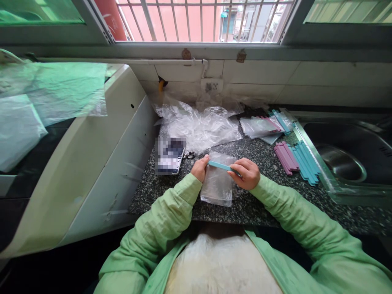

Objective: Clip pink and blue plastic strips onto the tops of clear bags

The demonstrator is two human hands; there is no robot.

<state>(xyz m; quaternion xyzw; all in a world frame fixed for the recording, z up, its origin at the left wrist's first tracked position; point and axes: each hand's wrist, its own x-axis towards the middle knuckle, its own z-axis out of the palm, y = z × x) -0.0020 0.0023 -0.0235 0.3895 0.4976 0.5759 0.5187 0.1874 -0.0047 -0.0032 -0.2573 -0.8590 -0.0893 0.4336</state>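
A slim light-blue plastic strip [219, 165] spans the space between my hands, over a small clear plastic bag [216, 188] on the speckled counter. My left hand [200, 168] is closed, pinching the strip's left end near the bag's upper left edge. Closed fingers of my right hand [246, 173] wrap the other end, which they partly hide. Whether the strip rests on the bag or is held just above it, I cannot tell. To the right lie several pink strips [286, 158] and several blue strips [304, 163] in rows.
Crumpled clear plastic [202, 124] covers the back of the counter. A phone [171, 156] lies left of my hands. Bagged strips [263, 126] are at the back right, beside a sink [346, 159]. A large white appliance [107, 171] borders the left side.
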